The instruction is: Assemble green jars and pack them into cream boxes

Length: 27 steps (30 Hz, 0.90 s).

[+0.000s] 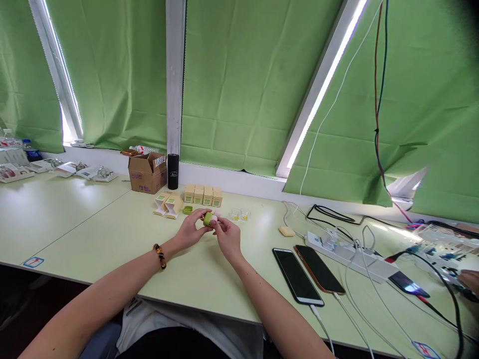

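Over the table, my left hand (190, 231) grips a small green case (207, 218) between thumb and fingers. My right hand (229, 238) meets it from the other side, its fingers pinched around a small whitish piece (214, 218) against the case. Whether that piece is part of the case I cannot tell. Just beyond my left hand lies a small open green container (187, 210). Two opened cartons (173, 205) rest on their sides to its left. Several small pale-yellow boxes (203, 195) stand in a row behind. Clear little cups (240, 215) with yellow spots sit beyond my right hand.
A brown cardboard box (147, 173) and a black tumbler (172, 172) stand by the window wall. To the right are two phones (298, 276) on cables, a pale-yellow block (286, 231) and a white power strip (352, 259). A person's hand (470, 280) shows at the right edge.
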Motion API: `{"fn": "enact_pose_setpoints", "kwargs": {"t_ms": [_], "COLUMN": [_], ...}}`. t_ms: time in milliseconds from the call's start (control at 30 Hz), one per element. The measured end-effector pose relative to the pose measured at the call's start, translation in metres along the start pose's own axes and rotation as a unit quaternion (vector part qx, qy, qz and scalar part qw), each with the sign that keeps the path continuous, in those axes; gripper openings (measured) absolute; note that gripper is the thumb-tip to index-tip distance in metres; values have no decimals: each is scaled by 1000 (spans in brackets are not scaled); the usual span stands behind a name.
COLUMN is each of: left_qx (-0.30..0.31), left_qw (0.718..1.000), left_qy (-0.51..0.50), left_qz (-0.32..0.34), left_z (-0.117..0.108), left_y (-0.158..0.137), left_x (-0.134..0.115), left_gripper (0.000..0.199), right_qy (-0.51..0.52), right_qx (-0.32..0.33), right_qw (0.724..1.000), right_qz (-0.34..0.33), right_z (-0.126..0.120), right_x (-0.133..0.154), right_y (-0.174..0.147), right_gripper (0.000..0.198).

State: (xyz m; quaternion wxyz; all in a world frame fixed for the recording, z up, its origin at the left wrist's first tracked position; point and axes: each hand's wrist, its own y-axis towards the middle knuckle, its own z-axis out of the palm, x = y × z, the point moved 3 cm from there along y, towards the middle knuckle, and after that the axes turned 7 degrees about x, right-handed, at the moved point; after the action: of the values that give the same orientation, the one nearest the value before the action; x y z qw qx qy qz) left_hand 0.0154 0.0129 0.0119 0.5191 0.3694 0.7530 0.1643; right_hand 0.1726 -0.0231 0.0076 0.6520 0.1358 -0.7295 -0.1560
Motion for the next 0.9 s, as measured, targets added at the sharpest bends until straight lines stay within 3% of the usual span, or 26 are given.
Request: {"fn": "enact_pose_setpoints", "kwargs": {"t_ms": [200,267,400,500,767,900], "left_qx": [48,51,75,97,120,103], "left_qw": [967,957,942,936,939,949], "left_qy": [-236,-267,-306,-319,-306,-283], "left_qz": [-83,-100,-113,-111,-96,-96], "left_z": [1,0,1,7,9,9], "left_y": [2,3,4,3,1,2], "left_x": [9,10,10,12,17,14], "left_gripper": [68,63,56,53,53,51], "right_qy": [-135,-201,-328,-386,-397,-426], "right_qx": [-1,-14,-7,3,32,37], "right_qw": [985,965,910,883,877,856], "right_qz": [-110,-167,-253,-268,-268,-292], "right_z": [-9,-11,-10,-7,-7,-6], "right_x": [8,11,14,12,5,1], "right_y": [-1,-2,-6,-7,-3,-3], "right_gripper": [34,29,39,39,31,32]}}
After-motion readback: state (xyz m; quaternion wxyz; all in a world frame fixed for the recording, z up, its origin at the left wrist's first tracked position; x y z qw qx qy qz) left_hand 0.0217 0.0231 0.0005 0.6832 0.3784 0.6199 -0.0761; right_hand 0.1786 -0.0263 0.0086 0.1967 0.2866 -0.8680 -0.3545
